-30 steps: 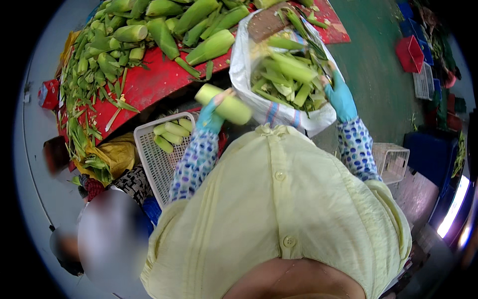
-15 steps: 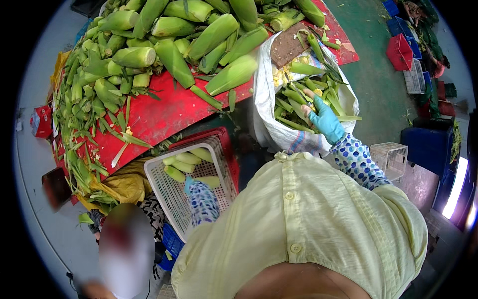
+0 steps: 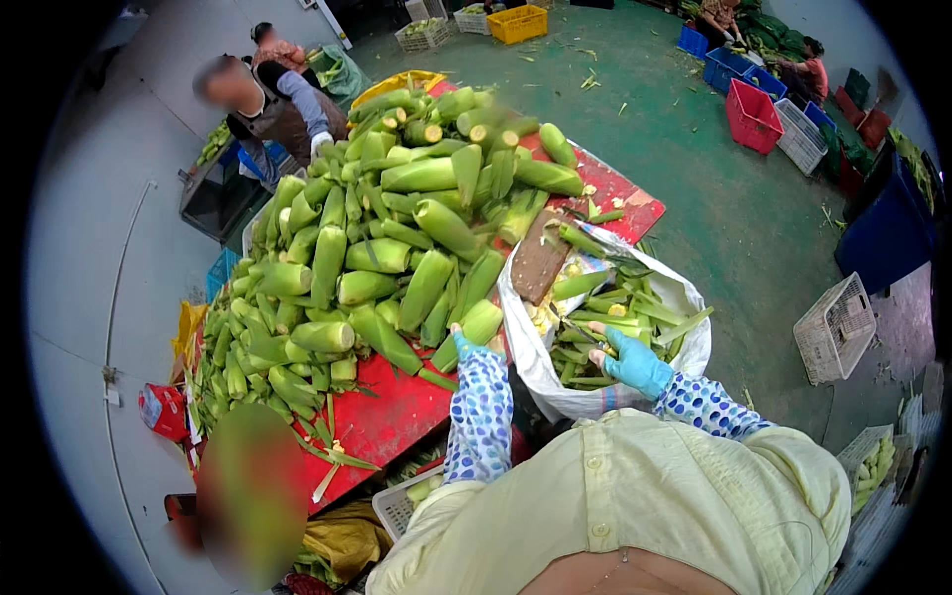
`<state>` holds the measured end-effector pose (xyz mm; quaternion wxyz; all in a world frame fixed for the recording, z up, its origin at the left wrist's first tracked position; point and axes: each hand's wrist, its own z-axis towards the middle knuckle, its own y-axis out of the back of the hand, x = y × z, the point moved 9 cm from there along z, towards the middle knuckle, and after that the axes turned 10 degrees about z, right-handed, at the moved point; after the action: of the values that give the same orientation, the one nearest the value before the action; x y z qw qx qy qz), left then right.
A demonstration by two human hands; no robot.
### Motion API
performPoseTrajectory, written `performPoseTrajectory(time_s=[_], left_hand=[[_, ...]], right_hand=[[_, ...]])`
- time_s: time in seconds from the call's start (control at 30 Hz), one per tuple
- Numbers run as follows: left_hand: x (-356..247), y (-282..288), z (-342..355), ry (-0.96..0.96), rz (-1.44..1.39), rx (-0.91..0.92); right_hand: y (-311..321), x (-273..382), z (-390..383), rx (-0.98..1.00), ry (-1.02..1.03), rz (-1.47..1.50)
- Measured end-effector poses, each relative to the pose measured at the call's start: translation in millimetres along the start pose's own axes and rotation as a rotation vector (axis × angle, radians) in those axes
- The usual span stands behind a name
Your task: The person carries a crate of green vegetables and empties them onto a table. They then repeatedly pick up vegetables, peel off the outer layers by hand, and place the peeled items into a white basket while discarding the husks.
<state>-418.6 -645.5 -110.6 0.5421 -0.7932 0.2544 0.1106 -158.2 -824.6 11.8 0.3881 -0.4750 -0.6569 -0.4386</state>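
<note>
My left hand [image 3: 468, 344], in a blue glove with a dotted sleeve, grips a green ear of corn [image 3: 484, 318] at the near edge of a large heap of unhusked corn [image 3: 377, 258]. The heap lies on a red tabletop [image 3: 387, 397]. Over an open white sack [image 3: 580, 402] of loose green husks [image 3: 635, 307], my right hand [image 3: 640, 367] is held with its bare fingertips curled in. Something thin and dark seems to be between those fingers, but I cannot make it out. A brown board [image 3: 536, 260] rests at the sack's far left rim.
A pale basket [image 3: 397, 506] with peeled ears stands below the table, partly behind my left arm. Across the heap, a co-worker [image 3: 288, 109] reaches into the corn. Crates, such as a red one [image 3: 754, 116] and a white one [image 3: 836, 327], stand on the green floor at right.
My left hand has moved from the basket of peeled corn up to the heap and taken hold of an ear. My right hand stays over the sack. The view has tilted up.
</note>
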Motion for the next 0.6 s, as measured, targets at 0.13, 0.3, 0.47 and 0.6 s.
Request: performPoseTrajectory(time_s=[0.13, 0.3, 0.47, 0.6], left_hand=[[-5, 15, -73, -0.032, 0.159, -0.235], [1, -85, -135, 0.080, 0.328, 0.263], [58, -132, -168, 0.210, 0.097, 0.185], [111, -136, -184, 0.364, 0.052, 0.105]], right_hand=[[37, -26, -2, -0.094, 0.230, -0.103], [42, 33, -15, -0.014, 0.471, -0.120], [40, 87, -44, 0.055, 0.625, -0.150], [31, 86, -60, 0.127, 0.739, -0.261]])
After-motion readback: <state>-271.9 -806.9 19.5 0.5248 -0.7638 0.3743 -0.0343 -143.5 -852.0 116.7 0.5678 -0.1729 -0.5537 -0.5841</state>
